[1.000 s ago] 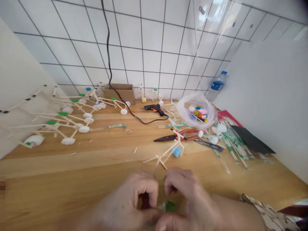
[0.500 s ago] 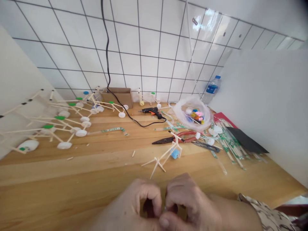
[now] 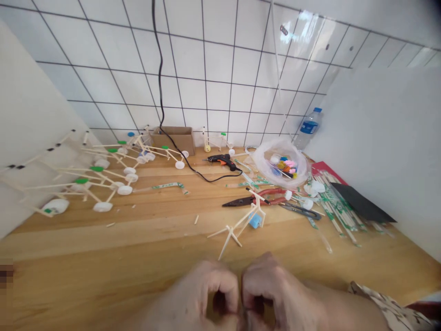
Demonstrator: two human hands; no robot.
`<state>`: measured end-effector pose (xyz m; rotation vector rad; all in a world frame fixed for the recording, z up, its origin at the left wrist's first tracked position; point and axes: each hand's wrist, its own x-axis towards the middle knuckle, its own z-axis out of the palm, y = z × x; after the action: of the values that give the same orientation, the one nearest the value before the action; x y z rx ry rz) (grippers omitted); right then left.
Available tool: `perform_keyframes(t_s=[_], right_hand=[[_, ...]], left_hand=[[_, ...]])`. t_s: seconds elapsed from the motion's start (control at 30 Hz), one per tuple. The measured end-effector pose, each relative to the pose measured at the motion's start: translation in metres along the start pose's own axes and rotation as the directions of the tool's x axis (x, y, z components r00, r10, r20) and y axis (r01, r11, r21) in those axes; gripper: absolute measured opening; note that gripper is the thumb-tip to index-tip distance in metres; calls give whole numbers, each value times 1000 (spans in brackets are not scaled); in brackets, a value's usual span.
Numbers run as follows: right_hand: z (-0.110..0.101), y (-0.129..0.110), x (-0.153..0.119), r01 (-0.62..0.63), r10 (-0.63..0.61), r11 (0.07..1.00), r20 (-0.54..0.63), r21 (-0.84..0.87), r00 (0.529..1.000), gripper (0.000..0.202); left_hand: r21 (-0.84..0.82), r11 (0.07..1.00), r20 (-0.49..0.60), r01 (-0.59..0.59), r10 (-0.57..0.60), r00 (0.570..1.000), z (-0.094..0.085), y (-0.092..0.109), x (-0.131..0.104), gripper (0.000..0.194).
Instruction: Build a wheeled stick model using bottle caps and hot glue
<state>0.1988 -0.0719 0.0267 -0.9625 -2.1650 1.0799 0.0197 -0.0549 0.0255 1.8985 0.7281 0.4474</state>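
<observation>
My left hand and my right hand meet at the bottom middle, low over the table. Both have their fingers curled, thumbs toward fingertips. Anything pinched between them is hidden by the fingers and the lower picture edge. Just beyond them stands a small frame of thin wooden sticks with a blue piece and a black-tipped crossbar. Pliers with red handles lie behind this frame, and grey thread snips rest to their right.
Several stick models with white wheels crowd the left. At the back are a cardboard box, a corded glue gun, a plastic bag of colourful bits and a water bottle. Wrapped sticks and black sheet lie right.
The whole scene sits slightly further right as the view turned a little left. My hands remain together, a bit lower in view, and the thumbs have dropped toward the bottom edge.
</observation>
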Motion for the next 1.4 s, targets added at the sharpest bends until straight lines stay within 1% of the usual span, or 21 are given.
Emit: perform_keyframes(t_s=[0.07,0.17,0.23,0.33,0.43,0.57,0.6,0.63,0.67,0.7,0.8,0.83,0.87,0.9,0.93,1.0,1.13,1.17,1.23,1.3,1.4], right_hand=[[1,1,-1,-92,95,995,62,-46,994,13],[1,1,-4,-216,228,972,129,-97,965,12],[1,-1,-5,-284,294,955,136,-87,946,10],[-2,-6,-4,-408,414,910,110,-78,904,9],[-3,-9,-2,-461,470,881,92,-106,878,9],[-1,-8,-1,-433,442,893,55,-123,895,7],[0,-8,-1,-437,445,890,43,-129,894,6],[1,-8,-2,-446,454,884,34,-136,890,6],[1,-8,-2,-459,468,877,30,-144,883,6],[2,-8,-2,-474,483,867,24,-151,875,6],[3,-10,-2,-503,511,846,-5,-179,860,7],[4,-10,-2,-504,512,843,-10,-189,859,8],[4,-11,-2,-503,511,841,-12,-199,860,9],[4,-11,-1,-496,506,843,-5,-207,862,9],[3,-12,-1,-481,495,852,16,-206,869,10],[1,-13,-2,-416,431,892,62,-177,900,11],[-11,-14,-4,-113,115,993,67,-28,991,14],[-14,-14,-4,-55,55,998,47,1,997,15],[-20,-14,-4,-12,12,999,-6,45,1000,19],[-23,-14,-4,-21,26,997,-65,76,998,20],[-25,-13,-5,-18,32,993,-121,117,992,17]], left_hand=[[155,988,-79,-21,34,996,6,-1,-3,16],[275,959,-94,-76,105,990,11,-2,-7,22],[346,926,-127,-150,205,970,12,-3,-8,22],[438,858,-105,-268,345,933,9,-1,-8,17],[523,778,-21,-349,421,907,4,0,-5,22],[579,673,125,-461,485,865,1,-4,1,31],[551,633,162,-544,558,814,1,-6,2,31],[553,623,172,-553,564,807,0,-6,3,32],[559,620,196,-550,546,814,0,-7,3,30],[603,647,182,-467,458,870,-1,-7,3,28],[605,668,195,-433,403,894,-1,-3,1,29],[578,651,259,-492,426,867,-1,-1,1,29],[587,654,275,-476,391,878,-1,1,0,28],[579,703,260,-413,320,911,0,3,0,27],[546,749,260,-377,276,925,0,6,-1,24],[450,830,260,-331,233,937,1,10,-2,22],[198,952,165,-234,203,965,-9,10,-2,33],[101,967,197,-233,211,957,-14,9,-2,32],[-67,980,108,-189,195,975,-27,6,-3,30],[-184,966,-28,-183,180,983,-39,5,-4,21],[-272,935,-193,-229,180,964,-51,8,-6,14]])
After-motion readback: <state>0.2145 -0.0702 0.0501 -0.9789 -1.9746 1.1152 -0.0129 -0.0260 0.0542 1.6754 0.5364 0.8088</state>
